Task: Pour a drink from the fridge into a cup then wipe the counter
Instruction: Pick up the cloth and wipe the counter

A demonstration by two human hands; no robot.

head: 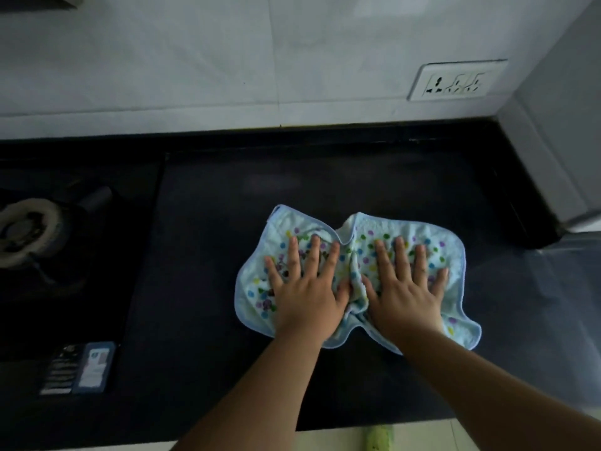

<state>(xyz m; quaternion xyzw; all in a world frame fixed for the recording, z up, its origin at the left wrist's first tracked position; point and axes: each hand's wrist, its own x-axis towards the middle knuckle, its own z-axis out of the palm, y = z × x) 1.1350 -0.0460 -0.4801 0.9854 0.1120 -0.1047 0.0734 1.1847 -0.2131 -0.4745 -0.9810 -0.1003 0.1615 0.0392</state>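
Cloth point(354, 275) spread on black worktop point(227, 222) | left hand point(305, 288), right hand point(406, 288) flat, fingers straight, pressing it | hands side by side

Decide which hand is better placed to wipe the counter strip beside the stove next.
Left. The left hand presses flat on the cloth half nearer the stove; the right hand lies farther away.

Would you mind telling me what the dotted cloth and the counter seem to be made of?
The cloth looks like soft terry cotton or microfibre: fuzzy surface, bunched folds, stitched blue edging. The counter seems polished dark stone, perhaps granite: black, smooth, faintly reflective.
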